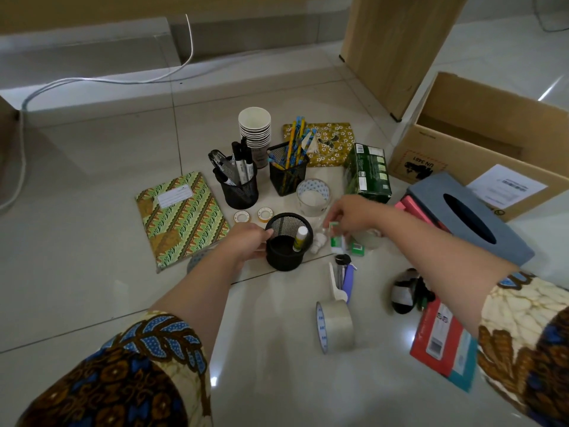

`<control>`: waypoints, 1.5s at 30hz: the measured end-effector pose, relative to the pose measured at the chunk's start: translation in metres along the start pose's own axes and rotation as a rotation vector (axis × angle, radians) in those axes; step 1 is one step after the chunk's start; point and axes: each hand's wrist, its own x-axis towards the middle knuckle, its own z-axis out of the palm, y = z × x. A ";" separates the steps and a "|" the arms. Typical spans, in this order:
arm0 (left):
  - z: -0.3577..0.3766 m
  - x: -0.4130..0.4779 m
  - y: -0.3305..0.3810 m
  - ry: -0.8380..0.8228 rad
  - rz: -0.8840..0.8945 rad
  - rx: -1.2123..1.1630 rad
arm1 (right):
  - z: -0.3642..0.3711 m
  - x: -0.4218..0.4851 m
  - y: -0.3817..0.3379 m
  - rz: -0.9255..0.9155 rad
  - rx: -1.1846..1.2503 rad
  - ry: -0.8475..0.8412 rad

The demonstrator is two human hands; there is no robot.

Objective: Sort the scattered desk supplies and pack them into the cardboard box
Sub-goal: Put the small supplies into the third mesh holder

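Everything here is placed relative to the short black mesh cup (288,251) in the middle of the floor. Well to its left, a batik-covered notebook (181,217) is left lying flat, untouched. Behind the cup, a marker holder (240,189) and a pencil holder (288,174) are already filled, so the sorting looks partway done. The cup's left rim is held by the left hand (249,241), grip curled round the edge, probably so it's kept steady and upright while small stuff gets dropped in. A glue stick (300,238) is leaned inside against its right wall. Just right of the cup, a small green-and-white packet (335,238) is pinched from above by the right hand (351,215), grip clamped on its top. It's likely meant for the cup too, but that's a guess. Far right and behind, the cardboard box (480,149) is sat open, and nothing can be made out inside.
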 end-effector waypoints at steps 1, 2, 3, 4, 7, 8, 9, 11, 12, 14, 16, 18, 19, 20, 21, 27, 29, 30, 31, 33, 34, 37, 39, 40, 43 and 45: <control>0.000 0.000 0.001 -0.001 -0.007 -0.007 | -0.010 -0.001 -0.003 -0.022 0.151 0.021; 0.001 0.000 0.001 -0.004 -0.015 -0.017 | -0.016 -0.002 -0.007 -0.042 0.303 0.047; 0.000 0.000 0.002 -0.006 -0.021 -0.028 | -0.020 -0.002 -0.010 -0.058 0.458 0.070; 0.000 0.001 0.002 -0.007 -0.027 -0.039 | -0.021 -0.002 -0.014 -0.069 0.592 0.086; 0.001 0.003 0.003 -0.015 -0.037 -0.062 | -0.009 -0.002 -0.028 -0.138 0.696 0.137; 0.001 0.003 0.003 -0.016 -0.038 -0.066 | -0.003 -0.001 -0.032 -0.181 0.643 0.181; 0.002 0.003 0.003 -0.015 -0.039 -0.069 | 0.004 -0.001 -0.036 -0.231 0.567 0.241; 0.004 0.003 0.003 -0.022 -0.039 -0.072 | 0.020 0.001 -0.042 -0.339 0.371 0.373; 0.005 0.003 0.003 -0.027 -0.036 -0.067 | 0.028 0.002 -0.045 -0.377 0.264 0.419; 0.006 0.004 0.004 -0.043 -0.030 -0.044 | 0.043 0.006 -0.048 -0.441 0.031 0.469; 0.007 0.003 0.004 -0.063 -0.025 -0.022 | 0.056 0.010 -0.052 -0.488 -0.288 0.493; 0.008 0.005 0.003 -0.070 -0.017 -0.014 | 0.064 0.015 -0.052 -0.556 -0.563 0.575; 0.009 0.005 0.003 -0.069 -0.012 -0.011 | 0.065 0.017 -0.051 -0.567 -0.676 0.594; 0.009 0.005 0.003 -0.067 -0.010 -0.008 | 0.063 0.017 -0.051 -0.560 -0.767 0.624; 0.010 0.006 0.003 -0.066 -0.009 -0.009 | 0.060 0.020 -0.048 -0.554 -0.829 0.631; 0.011 0.010 0.007 -0.060 -0.024 -0.026 | 0.028 0.008 -0.034 -0.544 -0.359 0.551; 0.010 0.013 0.009 -0.057 -0.029 -0.030 | 0.008 0.004 -0.024 -0.371 -0.235 0.553; 0.010 0.014 0.010 -0.056 -0.030 -0.030 | -0.002 0.002 -0.018 -0.270 -0.353 0.474; 0.010 0.015 0.011 -0.057 -0.028 -0.030 | -0.010 -0.002 -0.013 -0.178 -0.546 0.347; 0.011 0.015 0.011 -0.065 -0.023 -0.014 | -0.009 -0.011 -0.003 -0.132 -0.980 0.125; 0.011 0.015 0.011 -0.070 -0.021 -0.005 | -0.001 -0.014 0.003 -0.184 -1.178 0.068; 0.010 0.014 0.010 -0.085 -0.017 0.010 | 0.028 -0.017 0.021 -0.300 -1.449 0.011; 0.009 0.013 0.009 -0.091 -0.016 0.012 | 0.040 -0.010 0.030 -0.339 -1.440 0.028; 0.009 0.013 0.007 -0.090 -0.017 0.012 | 0.043 -0.006 0.034 -0.370 -1.432 0.041; 0.007 0.013 0.005 -0.096 -0.020 0.001 | 0.038 -0.001 0.043 -0.461 -1.347 0.049; 0.006 0.011 0.004 -0.093 -0.018 0.005 | 0.029 -0.002 0.045 -0.458 -1.096 0.101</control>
